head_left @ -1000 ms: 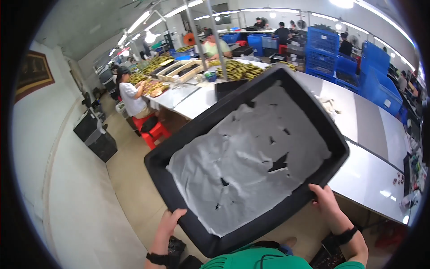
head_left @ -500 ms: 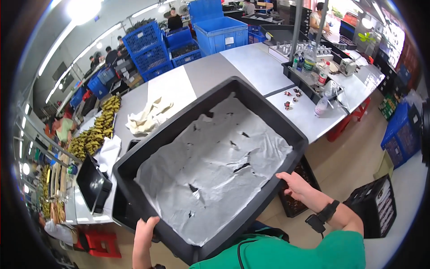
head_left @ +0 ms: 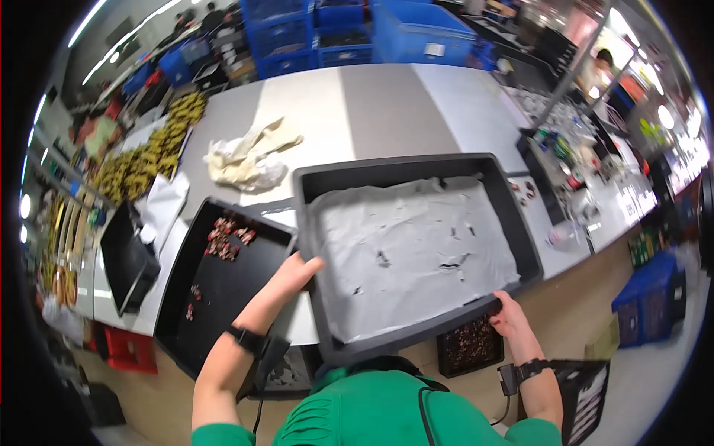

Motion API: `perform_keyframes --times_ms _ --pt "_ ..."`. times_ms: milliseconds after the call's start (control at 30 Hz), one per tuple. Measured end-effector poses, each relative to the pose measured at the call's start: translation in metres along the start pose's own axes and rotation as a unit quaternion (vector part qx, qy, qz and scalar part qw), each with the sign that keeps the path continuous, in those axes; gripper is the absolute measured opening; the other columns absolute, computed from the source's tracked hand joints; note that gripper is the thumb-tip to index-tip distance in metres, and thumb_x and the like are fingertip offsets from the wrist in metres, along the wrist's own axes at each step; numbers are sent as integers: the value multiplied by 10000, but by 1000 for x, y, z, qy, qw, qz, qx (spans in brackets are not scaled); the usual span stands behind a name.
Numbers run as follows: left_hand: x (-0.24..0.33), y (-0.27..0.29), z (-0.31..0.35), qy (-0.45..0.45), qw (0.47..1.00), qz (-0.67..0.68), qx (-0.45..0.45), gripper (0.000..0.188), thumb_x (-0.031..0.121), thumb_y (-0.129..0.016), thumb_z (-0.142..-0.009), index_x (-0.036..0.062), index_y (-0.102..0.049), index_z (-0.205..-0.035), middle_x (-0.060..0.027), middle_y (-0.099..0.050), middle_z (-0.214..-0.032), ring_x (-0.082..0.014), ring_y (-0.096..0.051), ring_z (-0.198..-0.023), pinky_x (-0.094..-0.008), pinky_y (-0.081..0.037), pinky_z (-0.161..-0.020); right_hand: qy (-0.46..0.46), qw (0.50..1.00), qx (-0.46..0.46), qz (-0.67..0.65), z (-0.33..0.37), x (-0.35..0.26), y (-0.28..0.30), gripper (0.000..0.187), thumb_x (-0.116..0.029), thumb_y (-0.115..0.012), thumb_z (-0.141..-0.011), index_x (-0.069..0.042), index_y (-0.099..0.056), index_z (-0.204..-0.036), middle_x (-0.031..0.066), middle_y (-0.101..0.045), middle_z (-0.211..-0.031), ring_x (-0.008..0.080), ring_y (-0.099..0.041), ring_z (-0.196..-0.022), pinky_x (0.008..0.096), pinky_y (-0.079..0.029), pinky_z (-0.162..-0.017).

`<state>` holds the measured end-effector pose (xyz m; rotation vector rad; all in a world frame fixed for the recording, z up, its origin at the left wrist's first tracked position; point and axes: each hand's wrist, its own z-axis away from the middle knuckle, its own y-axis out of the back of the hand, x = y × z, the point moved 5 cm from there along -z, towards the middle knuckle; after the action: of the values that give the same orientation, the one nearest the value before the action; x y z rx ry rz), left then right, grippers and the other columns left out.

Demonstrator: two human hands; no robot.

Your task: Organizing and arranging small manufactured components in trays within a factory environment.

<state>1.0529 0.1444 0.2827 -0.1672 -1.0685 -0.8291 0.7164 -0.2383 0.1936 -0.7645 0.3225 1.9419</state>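
Observation:
I hold a large black rectangular tray (head_left: 405, 169) in both hands, over the near part of the table. A pale grey sheet (head_left: 416, 275) lines it, wrinkled and torn in several places. My left hand (head_left: 294, 273) is closed on the tray's left rim, thumb over the edge. My right hand (head_left: 509, 315) grips the rim at the near right corner, its fingertips partly hidden beneath. Left of my left hand lies another black tray (head_left: 230, 290), with small dark red and pink pieces (head_left: 223, 239) towards its far end.
A crumpled cream cloth (head_left: 249, 157) lies beyond the trays. Yellowish-brown bundles (head_left: 152, 160) line the left side, near a small black tray (head_left: 128, 256). Bottles (head_left: 573, 178) stand at right. Blue crates (head_left: 420, 33) are behind the table. A tray of dark bits (head_left: 470, 348) sits below at right.
The lined tray has turned clockwise and come level with the table's edge, held by both hands. The black tray with red pieces at left now shows. My view has shifted too.

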Motion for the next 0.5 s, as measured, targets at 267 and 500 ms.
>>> perform_keyframes --times_ms 267,500 --pt "-45 -16 -83 -46 997 -42 43 716 295 -626 -784 -135 -413 -1316 -282 -617 -1136 -312 -629 -1052 -380 -482 -920 -35 998 -15 43 -49 -8 8 212 -300 -673 -882 -167 -552 -994 -30 -574 -849 110 -510 -705 238 -293 -458" --pt "-48 36 30 -121 928 -249 251 627 278 -637 -843 17 -445 -1380 -200 -499 -1344 -367 -447 -1254 -431 -378 -1061 -48 997 -43 30 -26 -21 -16 226 -332 -647 -918 -162 -551 -1033 -37 -587 -880 93 -512 -722 235 -313 -474"
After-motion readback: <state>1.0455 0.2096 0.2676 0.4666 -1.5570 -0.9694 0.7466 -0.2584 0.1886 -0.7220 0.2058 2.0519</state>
